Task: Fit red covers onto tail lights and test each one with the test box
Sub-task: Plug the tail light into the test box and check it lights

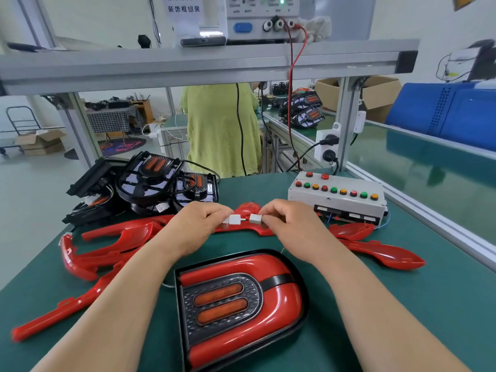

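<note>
Red-covered tail light [239, 304] lies near test box [336, 204].

A white paper sign [183, 8] carried two lines of blue Chinese characters. The lower line read 装饰框组装. The upper line was cut off by the frame's top edge, and only its lower half showed, so it could not be read with certainty. The power supply [263, 20] beside it bore small grey captions under its knobs, too blurred to read. White labels on the test box [335, 200] front were equally illegible.
</note>
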{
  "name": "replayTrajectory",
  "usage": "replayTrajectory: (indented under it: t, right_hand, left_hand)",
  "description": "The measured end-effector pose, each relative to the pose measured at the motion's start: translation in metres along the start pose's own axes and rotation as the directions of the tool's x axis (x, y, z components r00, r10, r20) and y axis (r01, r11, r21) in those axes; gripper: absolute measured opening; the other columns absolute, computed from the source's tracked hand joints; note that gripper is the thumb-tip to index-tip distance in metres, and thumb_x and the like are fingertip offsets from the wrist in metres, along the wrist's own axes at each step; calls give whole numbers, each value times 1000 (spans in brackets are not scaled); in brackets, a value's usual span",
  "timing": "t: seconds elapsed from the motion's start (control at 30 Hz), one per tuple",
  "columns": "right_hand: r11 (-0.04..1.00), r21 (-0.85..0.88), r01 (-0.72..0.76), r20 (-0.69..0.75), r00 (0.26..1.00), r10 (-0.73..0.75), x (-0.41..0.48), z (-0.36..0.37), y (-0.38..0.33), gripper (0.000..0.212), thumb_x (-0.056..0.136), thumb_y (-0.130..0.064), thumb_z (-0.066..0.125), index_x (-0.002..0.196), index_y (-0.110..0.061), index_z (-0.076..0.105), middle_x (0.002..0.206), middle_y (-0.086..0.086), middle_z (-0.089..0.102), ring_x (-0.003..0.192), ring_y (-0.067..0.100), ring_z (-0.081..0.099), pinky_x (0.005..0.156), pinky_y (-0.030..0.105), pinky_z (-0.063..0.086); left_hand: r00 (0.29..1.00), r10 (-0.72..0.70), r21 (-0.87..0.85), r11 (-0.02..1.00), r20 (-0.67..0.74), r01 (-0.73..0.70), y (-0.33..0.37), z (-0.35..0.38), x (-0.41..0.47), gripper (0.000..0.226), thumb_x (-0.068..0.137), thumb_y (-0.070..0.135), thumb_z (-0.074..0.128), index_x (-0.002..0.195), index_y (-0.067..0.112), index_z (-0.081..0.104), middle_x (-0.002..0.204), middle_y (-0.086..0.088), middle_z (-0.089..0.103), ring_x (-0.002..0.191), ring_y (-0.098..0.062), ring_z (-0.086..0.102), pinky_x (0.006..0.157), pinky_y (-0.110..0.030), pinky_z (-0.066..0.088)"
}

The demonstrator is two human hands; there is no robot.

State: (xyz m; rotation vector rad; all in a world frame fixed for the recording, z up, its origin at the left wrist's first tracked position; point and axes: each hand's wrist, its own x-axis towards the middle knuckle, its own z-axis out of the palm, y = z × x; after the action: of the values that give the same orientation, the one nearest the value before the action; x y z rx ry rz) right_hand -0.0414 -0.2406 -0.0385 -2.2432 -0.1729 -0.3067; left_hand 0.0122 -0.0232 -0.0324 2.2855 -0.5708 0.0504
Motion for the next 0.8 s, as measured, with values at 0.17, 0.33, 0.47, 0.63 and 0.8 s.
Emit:
replayTrajectory:
  t: [0.17,0.33,0.47,0.63,0.8]
  right_hand:
    - [995,77,58,-37,998,-55,-1,5,-4,10,90,-12,69,98,-17,74,87,-11,72,82,0,64,78,12,48]
    - [991,107,85,-80,994,-77,-2,4,-3,11,87,-10,71,92,-20,74,81,-13,70,78,-4,63,72,9,47]
    - [993,74,96,-46,995,-93,-1,5,-3,14,86,-10,73,90,-23,74,80,-13,70,79,2,65,80,21,52]
    - [993,75,92,-44,995,-89,-2,6,-3,15,86,-11,73,89,-26,74,82,-11,70,82,4,65,84,26,53]
    - [994,62,91,-36,995,-89,-2,5,-3,13,86,-11,74,91,-24,75,82,-10,70,80,5,64,79,21,51]
  left_hand:
    - [1000,11,-77,997,15,-10,4,1,0,11,90,30,70,87,38,77,88,14,74,81,0,65,80,-23,48]
    - [998,37,-177,983,-47,-45,8,2,-1,19,86,16,76,84,34,77,75,11,72,66,4,60,69,-15,46]
    - [996,44,-192,980,-83,-59,9,2,-3,22,82,10,78,86,32,77,81,6,73,71,0,62,73,-18,50]
    - [996,56,-188,980,-76,-69,11,0,-6,22,80,7,80,84,28,76,75,9,70,69,1,60,74,-21,48]
    - [996,62,-140,988,-71,-71,13,0,-9,19,79,10,80,84,28,75,75,9,69,69,2,58,72,-17,46]
